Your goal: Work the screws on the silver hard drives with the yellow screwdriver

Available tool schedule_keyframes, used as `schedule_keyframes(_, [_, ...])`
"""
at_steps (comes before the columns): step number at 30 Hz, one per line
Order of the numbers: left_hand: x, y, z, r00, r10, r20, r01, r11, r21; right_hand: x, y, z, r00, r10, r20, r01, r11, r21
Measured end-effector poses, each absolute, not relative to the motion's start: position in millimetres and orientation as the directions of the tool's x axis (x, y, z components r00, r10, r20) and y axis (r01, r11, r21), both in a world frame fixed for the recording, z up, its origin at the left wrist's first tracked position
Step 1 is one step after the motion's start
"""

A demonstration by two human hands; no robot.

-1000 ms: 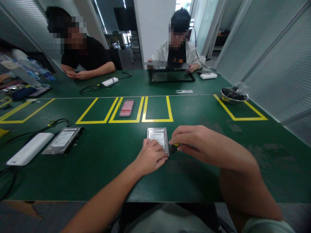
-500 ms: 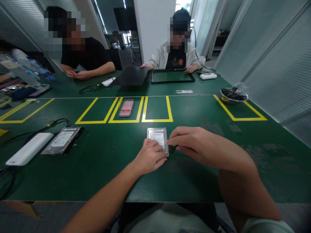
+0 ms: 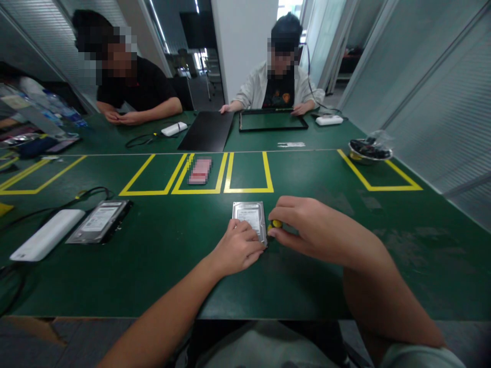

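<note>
A silver hard drive (image 3: 249, 210) with a white label lies on the green table in front of me. My left hand (image 3: 240, 244) grips its near part, fingers across the label and thumb at the near right corner. Just off the drive's right edge, my right hand (image 3: 297, 222) pinches a small yellow-and-black tool (image 3: 275, 224) between thumb and fingers. Most of that tool is hidden by the fingers, so I cannot tell whether its end touches the drive.
To the left lie a second hard drive (image 3: 100, 221), a white power bank (image 3: 48, 234) and black cables. Yellow tape outlines (image 3: 248, 190) cross the table, one around a pink blurred item (image 3: 200, 170). A bowl of black parts (image 3: 370, 152) stands right. Two people sit opposite, one with a black panel (image 3: 209, 130) and frame (image 3: 273, 128).
My right hand's fingers have shifted, showing more of the yellow-and-black tool. My left hand stays on the drive. Across the table, the person's black panel has been lowered flat.
</note>
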State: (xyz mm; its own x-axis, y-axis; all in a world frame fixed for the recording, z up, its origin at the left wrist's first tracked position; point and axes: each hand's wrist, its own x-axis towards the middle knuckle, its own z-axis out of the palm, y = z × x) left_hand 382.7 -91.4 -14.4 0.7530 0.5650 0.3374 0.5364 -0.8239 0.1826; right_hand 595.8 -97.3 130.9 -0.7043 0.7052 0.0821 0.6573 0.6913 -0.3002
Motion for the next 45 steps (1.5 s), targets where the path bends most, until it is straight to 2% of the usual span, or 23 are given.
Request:
schedule_keyframes(7, [382.3,-91.1,-13.7,0.756,0.564,0.331,0.535,-0.825,0.183,594.0,-96.0,127.8,-0.737,0.666,0.115,0.602,0.725,-0.335])
schedule_keyframes(15, [382.1,-91.2,-13.2,0.758,0.56,0.335,0.532,-0.827,0.18,591.6,-92.5,124.8,-0.695,0.699,0.168,0.633,0.706,-0.318])
schedule_keyframes(26, [381.5,-91.5,-13.6,0.762,0.545,0.35,0.53,-0.835,0.146,594.4,-89.2,126.1,-0.739,0.651,0.173,0.558,0.735,-0.385])
schedule_keyframes(32, [380.4,-90.9,-14.1,0.765,0.537,0.356,0.518,-0.841,0.156,600.5,-94.3,133.4,-0.781,0.611,0.131,0.511,0.745,-0.429])
schedule_keyframes(45, [383.1,-92.3,-13.1,0.753,0.575,0.322,0.539,-0.818,0.2,599.3,-94.3,134.0,-0.717,0.692,0.086,0.633,0.698,-0.335])
